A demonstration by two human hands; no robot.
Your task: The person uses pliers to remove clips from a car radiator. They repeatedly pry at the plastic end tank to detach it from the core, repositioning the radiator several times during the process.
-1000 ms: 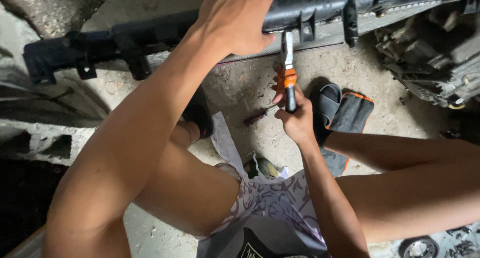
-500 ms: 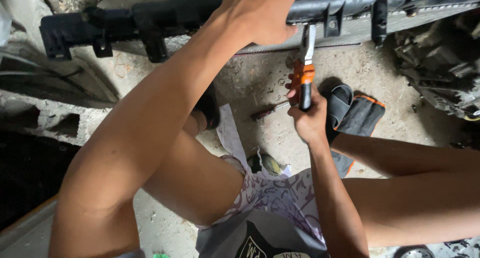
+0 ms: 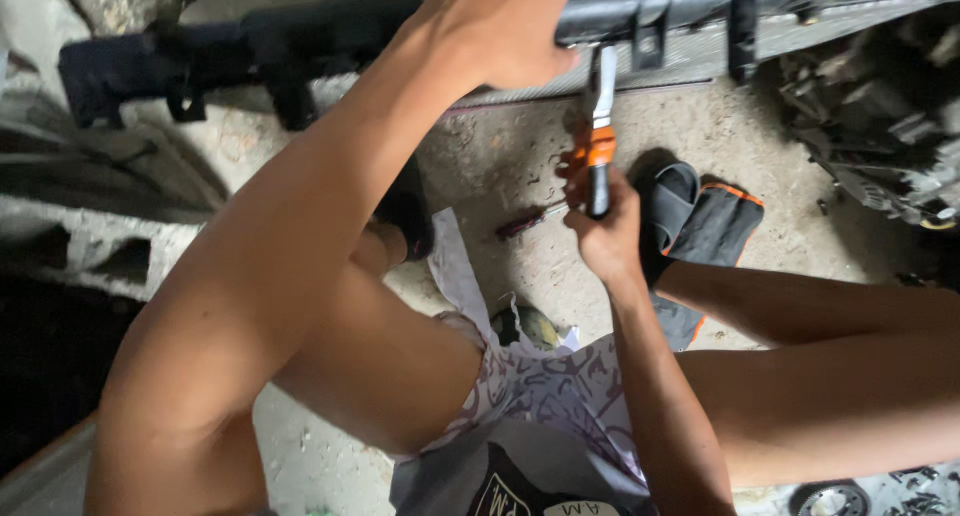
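A person crouched over a concrete floor [image 3: 760, 146] works on a long black plastic part [image 3: 300, 41] that runs across the top of the view. The left hand [image 3: 500, 21] is clamped over the top edge of the part, fingers wrapped out of sight behind it. The right hand [image 3: 605, 226] is closed around the black and orange handle of a pair of pliers [image 3: 600, 141], whose metal tip points up and meets the underside of the part just beside the left hand. Compared with half a second ago, the pliers and the right hand sit in much the same spot under the part, the grip unchanged; the view has shifted slightly, so the part's left end now shows lower in the picture. A dark red screwdriver [image 3: 525, 221] lies on the floor just left of the right hand, as before. A black sandal [image 3: 670, 206] and a grey and orange cloth [image 3: 715, 231] lie to the right of the hand, and greasy engine parts [image 3: 880, 126] sit at the far right.
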